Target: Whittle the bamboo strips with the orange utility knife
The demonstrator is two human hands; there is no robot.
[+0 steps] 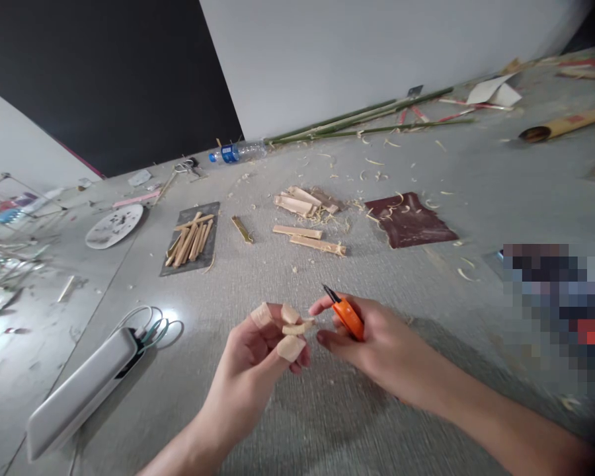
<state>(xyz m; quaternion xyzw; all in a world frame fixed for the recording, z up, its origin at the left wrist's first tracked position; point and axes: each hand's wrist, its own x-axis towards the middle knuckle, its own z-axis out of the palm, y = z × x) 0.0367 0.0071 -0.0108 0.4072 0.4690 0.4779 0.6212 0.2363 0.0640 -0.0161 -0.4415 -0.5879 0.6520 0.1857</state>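
My left hand, with tan tape wrapped on several fingers, pinches a short pale wooden strip between thumb and fingertip. Just right of it, my right hand is closed around an orange-handled knife, its dark pointed tip angled up and to the left, apart from the strip. Beyond the hands lie two flat wooden strips and a heap of pale wooden pieces among curled shavings. A short greenish bamboo piece lies left of them.
Thin sticks rest on a dark sheet. A brown sandpaper-like sheet carries shavings. Around the edges are a white power bank with cables, a white plate, a plastic bottle, long green stalks and a bamboo tube.
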